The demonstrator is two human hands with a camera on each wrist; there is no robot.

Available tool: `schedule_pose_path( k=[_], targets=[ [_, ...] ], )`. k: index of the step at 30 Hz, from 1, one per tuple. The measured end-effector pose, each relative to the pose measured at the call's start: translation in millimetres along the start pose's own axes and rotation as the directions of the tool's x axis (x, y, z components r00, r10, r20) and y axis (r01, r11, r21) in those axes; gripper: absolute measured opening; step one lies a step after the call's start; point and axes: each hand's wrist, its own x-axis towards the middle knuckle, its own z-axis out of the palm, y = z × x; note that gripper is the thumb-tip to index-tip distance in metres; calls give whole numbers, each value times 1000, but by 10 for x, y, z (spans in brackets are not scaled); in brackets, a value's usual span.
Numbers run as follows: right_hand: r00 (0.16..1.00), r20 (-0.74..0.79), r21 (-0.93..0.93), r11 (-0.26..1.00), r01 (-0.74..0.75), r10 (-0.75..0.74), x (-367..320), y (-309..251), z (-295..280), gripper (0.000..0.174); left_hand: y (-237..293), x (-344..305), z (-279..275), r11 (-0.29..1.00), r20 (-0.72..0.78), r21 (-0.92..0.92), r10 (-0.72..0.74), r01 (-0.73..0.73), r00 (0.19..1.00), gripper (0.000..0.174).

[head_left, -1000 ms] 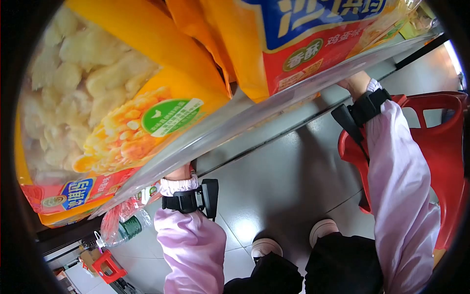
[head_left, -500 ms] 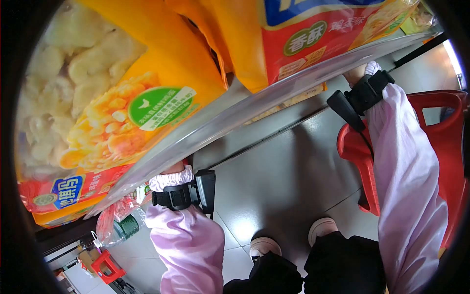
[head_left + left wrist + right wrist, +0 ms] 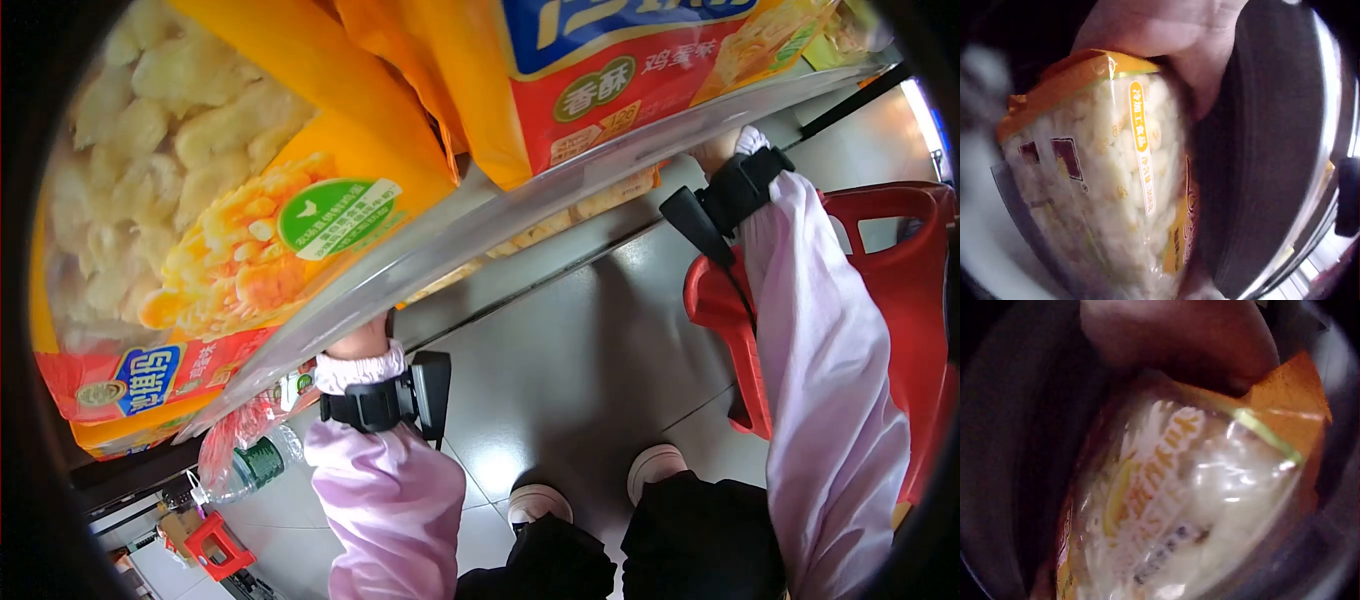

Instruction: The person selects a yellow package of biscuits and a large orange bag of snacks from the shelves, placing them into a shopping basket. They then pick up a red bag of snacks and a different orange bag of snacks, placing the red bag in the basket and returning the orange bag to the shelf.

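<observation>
Your bag (image 3: 600, 202) is low, beneath the edge of the shelf (image 3: 450, 250), between your two arms. Both hands appear part closed on it, one at each end: the left hand (image 3: 1160, 28) lies against one orange end with a fingertip showing at the far side, and the right hand (image 3: 1185, 337) does likewise at the other. Most of the fingers are hidden behind the bag, so you cannot tell how tight either grip is.

To handle it well, move both ends together so the bag stays level, and keep its near face clear of the shelf edge. The film looks thin and the pieces inside loose, so I'd judge spread, light pressure safer than a hard pinch. Watch also the orange bags (image 3: 390, 130) on the shelf; a knock from below could shift them.

From the head you see only a strip of the bag below the shelf, with your wrists going under it; the hands' contact is mostly hidden there. The wrist views show that contact and the printed film, but not the red chair (image 3: 900, 320) to the right below the shelf. None shows clearly whether anything supports the bag underneath.
</observation>
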Motion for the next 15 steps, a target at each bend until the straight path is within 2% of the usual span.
schedule_pose_path(
  k=[3,6,7,9,10,11,14,15],
  targets=[
    [998,-43,145,988,51,-45,-5,46,-23,28,-11,41,79,998,-87,-53,-37,32,996,28],
    [988,-132,298,948,114,-77,-110,96,56,29,104,-99,306,995,-94,97,21,-12,995,29],
    [981,-175,339,930,139,-83,-180,87,118,29,193,-185,396,983,-56,183,-8,18,998,43],
    [959,-272,390,902,187,-81,-320,12,219,33,274,-344,417,967,18,255,-20,15,1000,53],
    [958,-270,405,892,202,-94,-414,-30,237,33,314,-409,422,957,54,289,-26,9,998,58],
    [957,-269,421,881,216,-106,-516,-60,252,34,368,-472,438,959,-5,275,-61,61,998,72],
    [968,-233,458,868,193,-92,-750,5,283,37,464,-663,449,912,24,401,-108,89,994,80],
    [964,-243,415,887,204,-108,-804,80,291,38,471,-687,453,899,27,420,-144,119,989,85]
  ],
)
